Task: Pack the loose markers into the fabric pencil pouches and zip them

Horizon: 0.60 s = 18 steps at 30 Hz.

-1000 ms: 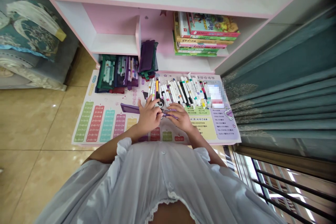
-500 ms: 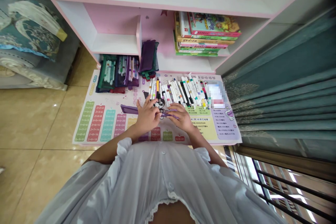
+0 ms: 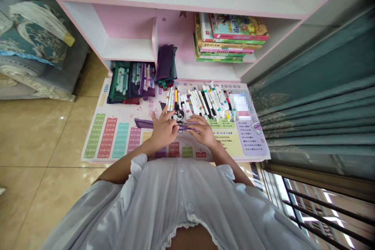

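Observation:
A slim purple pouch (image 3: 143, 123) lies across the desk mat under my hands, much of it covered by them. My left hand (image 3: 164, 129) pinches its edge between thumb and a finger, the other fingers fanned out. On the same edge, further right, my right hand (image 3: 203, 131) is closed, thumb and fingertips together. Just beyond both hands, a wide row of markers (image 3: 202, 101), mostly white with some black and coloured ones, lies on the mat.
Mesh pouches filled with markers (image 3: 121, 80) sit at the back left. Beside them, more dark pouches (image 3: 165, 64) are piled against the divider. A stack of books (image 3: 231, 39) rests on the shelf. A pale, partly blurred box (image 3: 242, 107) stands right of the markers.
Hardly anything differs. Both hands keep their hold on the purple pouch in the same place, and the markers have not moved.

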Each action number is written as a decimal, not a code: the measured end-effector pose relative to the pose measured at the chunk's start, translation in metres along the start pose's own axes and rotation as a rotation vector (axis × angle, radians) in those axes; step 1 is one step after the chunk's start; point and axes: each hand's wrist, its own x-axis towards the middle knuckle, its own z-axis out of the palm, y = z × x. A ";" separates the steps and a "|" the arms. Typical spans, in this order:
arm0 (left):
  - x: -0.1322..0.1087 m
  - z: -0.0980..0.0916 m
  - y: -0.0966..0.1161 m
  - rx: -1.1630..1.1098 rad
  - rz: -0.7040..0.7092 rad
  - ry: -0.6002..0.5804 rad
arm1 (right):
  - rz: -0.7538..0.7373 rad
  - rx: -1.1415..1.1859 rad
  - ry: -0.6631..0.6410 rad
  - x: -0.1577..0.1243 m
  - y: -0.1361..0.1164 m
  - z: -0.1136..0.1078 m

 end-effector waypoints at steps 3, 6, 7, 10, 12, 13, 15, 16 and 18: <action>0.000 0.000 -0.002 0.007 -0.005 -0.001 | -0.008 -0.011 0.008 0.000 0.000 -0.001; -0.001 0.000 -0.003 0.011 -0.004 0.003 | 0.010 -0.020 -0.005 0.000 0.000 -0.001; -0.001 0.000 -0.003 0.011 -0.004 0.003 | 0.012 -0.021 -0.007 0.000 0.000 -0.001; -0.001 0.000 -0.003 0.011 -0.003 -0.002 | 0.010 -0.023 -0.014 0.000 0.000 -0.001; -0.002 0.000 -0.003 0.010 -0.002 -0.004 | 0.007 -0.028 -0.019 0.000 0.000 -0.001; -0.002 0.000 -0.004 0.010 -0.002 -0.003 | 0.003 -0.029 -0.018 0.000 -0.001 -0.001; -0.002 0.001 -0.004 0.011 -0.003 -0.004 | -0.008 -0.025 -0.013 0.001 -0.001 -0.001; -0.002 0.000 -0.004 0.011 -0.004 -0.006 | -0.014 -0.021 -0.010 0.001 -0.002 -0.001; -0.002 -0.001 -0.005 0.009 -0.008 -0.014 | -0.022 -0.012 -0.003 0.001 -0.001 -0.001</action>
